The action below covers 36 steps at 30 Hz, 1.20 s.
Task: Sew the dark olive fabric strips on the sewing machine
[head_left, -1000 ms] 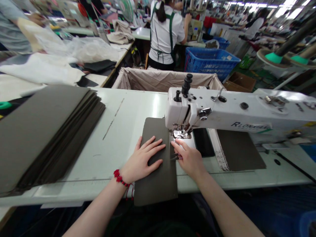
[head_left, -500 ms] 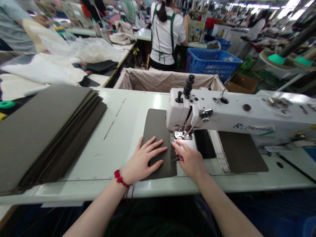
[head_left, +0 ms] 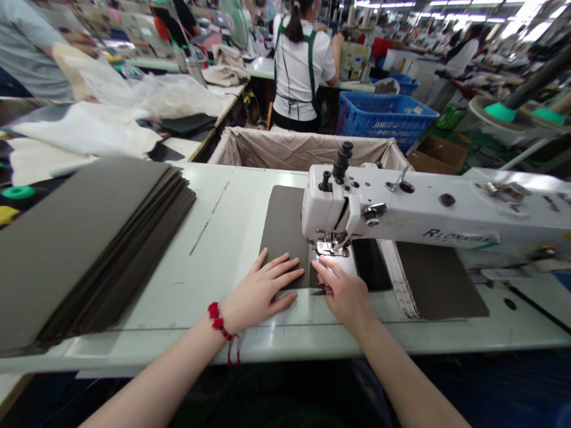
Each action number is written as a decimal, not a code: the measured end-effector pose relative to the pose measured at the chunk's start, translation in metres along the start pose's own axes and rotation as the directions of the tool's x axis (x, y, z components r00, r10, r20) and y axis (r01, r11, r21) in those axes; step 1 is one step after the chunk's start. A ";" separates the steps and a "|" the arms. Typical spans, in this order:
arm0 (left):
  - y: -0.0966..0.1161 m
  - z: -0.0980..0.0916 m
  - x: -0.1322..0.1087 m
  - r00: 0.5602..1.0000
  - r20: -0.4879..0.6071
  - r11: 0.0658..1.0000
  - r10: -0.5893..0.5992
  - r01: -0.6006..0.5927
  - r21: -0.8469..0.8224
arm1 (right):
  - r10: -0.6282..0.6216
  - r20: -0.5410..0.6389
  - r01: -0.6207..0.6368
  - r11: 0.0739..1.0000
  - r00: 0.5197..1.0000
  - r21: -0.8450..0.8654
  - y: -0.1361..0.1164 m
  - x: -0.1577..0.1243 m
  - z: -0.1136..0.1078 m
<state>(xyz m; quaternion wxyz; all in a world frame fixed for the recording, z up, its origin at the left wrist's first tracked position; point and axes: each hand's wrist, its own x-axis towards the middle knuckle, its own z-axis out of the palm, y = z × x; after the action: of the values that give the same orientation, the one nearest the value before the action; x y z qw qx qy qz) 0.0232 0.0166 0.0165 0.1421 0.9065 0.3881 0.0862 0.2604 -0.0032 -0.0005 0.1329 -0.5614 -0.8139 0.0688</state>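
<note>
A dark grey-brown panel lies flat on the machine bed, its right edge running beside the presser foot of the white sewing machine. My left hand rests on the panel's near part with fingers spread; a red bracelet circles the wrist. Just in front of the presser foot, my right hand has its index finger at the panel's right edge. Thread snips are tucked in its curled fingers, blades pointing left. Their handles are mostly hidden by the hand.
At left is a thick stack of similar panels. A black phone-like slab and more panels lie right, partly under the machine arm. Behind the table are a cloth-lined bin, a blue crate and a seated person.
The panel has slid away from me, past the presser foot, so its near edge now lies by my fingers. My hands have stayed in nearly the same place.
</note>
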 end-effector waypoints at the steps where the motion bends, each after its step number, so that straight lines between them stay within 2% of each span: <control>1: -0.002 0.000 0.002 1.000 0.012 1.000 0.009 -0.009 0.000 | 0.000 0.002 0.000 1.000 1.000 0.000 0.000 0.000 0.000; 9: -0.015 0.000 0.021 0.999 0.003 0.999 0.035 -0.035 0.000 | -0.005 0.011 0.005 1.000 1.000 0.017 0.003 -0.002 0.003; 18: -0.028 0.008 0.038 0.998 -0.053 1.000 -0.021 0.020 -0.003 | 0.006 0.018 -0.007 0.999 1.000 0.040 0.003 -0.001 0.004; 24: -0.028 0.013 0.040 0.993 -0.111 0.999 -0.034 0.033 -0.011 | 0.009 0.008 -0.009 0.999 1.000 0.036 0.003 0.000 0.003; 36: -0.027 0.011 0.041 0.994 -0.107 0.999 -0.032 0.034 0.014 | 0.017 0.009 -0.017 1.000 1.000 0.026 0.002 0.000 0.004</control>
<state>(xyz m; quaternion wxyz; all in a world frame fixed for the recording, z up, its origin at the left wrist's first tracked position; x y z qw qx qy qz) 0.0359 0.0619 -0.0012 0.1154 0.8952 0.4106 0.1292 0.2613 -0.0022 -0.0047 0.1362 -0.5662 -0.8087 0.0828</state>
